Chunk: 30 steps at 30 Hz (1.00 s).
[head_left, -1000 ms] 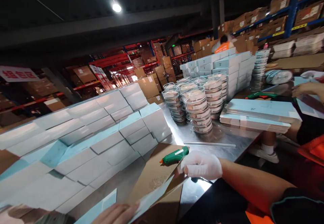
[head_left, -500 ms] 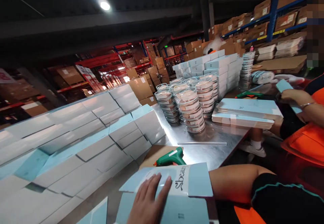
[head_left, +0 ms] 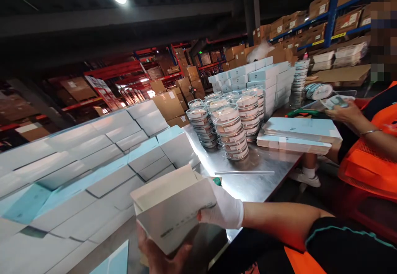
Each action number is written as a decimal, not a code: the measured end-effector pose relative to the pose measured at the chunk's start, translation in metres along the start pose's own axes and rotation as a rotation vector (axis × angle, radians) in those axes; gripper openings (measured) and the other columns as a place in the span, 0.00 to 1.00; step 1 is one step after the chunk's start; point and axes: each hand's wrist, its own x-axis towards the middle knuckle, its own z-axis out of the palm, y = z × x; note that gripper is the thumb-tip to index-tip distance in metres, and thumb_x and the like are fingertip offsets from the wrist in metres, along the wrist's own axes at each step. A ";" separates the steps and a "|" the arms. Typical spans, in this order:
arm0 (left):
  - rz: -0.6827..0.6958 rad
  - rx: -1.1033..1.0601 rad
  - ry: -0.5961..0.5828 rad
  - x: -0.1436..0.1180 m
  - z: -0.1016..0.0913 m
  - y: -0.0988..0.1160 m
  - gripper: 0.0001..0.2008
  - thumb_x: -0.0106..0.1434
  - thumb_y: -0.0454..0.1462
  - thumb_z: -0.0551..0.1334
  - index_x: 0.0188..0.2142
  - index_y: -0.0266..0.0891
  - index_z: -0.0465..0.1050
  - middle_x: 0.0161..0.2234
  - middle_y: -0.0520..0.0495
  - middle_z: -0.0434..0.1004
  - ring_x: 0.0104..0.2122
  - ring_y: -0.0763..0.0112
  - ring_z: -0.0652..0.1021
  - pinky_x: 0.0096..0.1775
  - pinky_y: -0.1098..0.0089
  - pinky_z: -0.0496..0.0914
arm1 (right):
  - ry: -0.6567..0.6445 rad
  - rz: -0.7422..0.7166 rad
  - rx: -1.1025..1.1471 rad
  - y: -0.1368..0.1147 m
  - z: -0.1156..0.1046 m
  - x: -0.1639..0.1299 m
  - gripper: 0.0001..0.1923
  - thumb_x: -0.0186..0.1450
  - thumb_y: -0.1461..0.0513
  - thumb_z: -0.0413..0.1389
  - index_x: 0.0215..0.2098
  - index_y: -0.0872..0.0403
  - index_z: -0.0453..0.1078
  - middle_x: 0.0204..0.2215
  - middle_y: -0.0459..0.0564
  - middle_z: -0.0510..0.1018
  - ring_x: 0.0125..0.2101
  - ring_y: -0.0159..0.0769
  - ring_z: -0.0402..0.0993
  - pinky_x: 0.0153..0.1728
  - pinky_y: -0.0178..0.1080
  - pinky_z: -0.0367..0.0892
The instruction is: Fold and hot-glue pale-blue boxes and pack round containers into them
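Note:
In front of me a small carton [head_left: 175, 214] is held up and tilted, a pale side with small dark print facing me. My left hand [head_left: 163, 255], bare, grips it from below at the near left, thumb on the printed side. On the right end my right hand [head_left: 223, 208], in a white glove with a bare thumb tip, clasps the same carton. Only a bit of the green glue gun [head_left: 217, 181] shows behind it. A flat light-blue piece of card [head_left: 111, 259] lies at the lower left.
Stacked white and light-blue boxes [head_left: 102, 166] line the left. Beyond are piles of clear round containers [head_left: 231, 131], a thin rod [head_left: 245, 172] and flat blue cartons [head_left: 297, 135] on the metal table [head_left: 266, 162]. At right a co-worker's hands [head_left: 345, 110] hold a small item.
The light-blue carton that lay under my flat left hand has been lifted and turned, its pale side now toward me. My right hand has come into view, gripping it.

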 end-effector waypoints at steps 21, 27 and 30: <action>0.243 -0.202 0.321 0.011 -0.003 0.028 0.26 0.59 0.51 0.76 0.53 0.46 0.77 0.48 0.46 0.80 0.50 0.55 0.80 0.63 0.53 0.70 | 0.350 0.062 -0.212 -0.028 0.016 0.040 0.28 0.63 0.62 0.55 0.62 0.49 0.68 0.55 0.51 0.80 0.50 0.41 0.79 0.56 0.46 0.72; -0.044 -0.369 0.545 0.028 -0.051 0.017 0.31 0.54 0.48 0.79 0.53 0.43 0.75 0.48 0.47 0.75 0.46 0.60 0.77 0.53 0.59 0.74 | 0.084 0.585 -0.931 0.015 -0.026 0.048 0.22 0.70 0.54 0.59 0.58 0.57 0.74 0.57 0.65 0.80 0.57 0.54 0.78 0.60 0.49 0.68; -0.123 -0.469 0.573 0.029 -0.060 0.013 0.31 0.53 0.49 0.79 0.52 0.43 0.74 0.46 0.48 0.73 0.42 0.64 0.76 0.47 0.64 0.74 | 0.002 0.772 -0.954 0.050 -0.031 0.035 0.32 0.58 0.58 0.71 0.58 0.63 0.75 0.49 0.71 0.83 0.50 0.62 0.82 0.54 0.52 0.72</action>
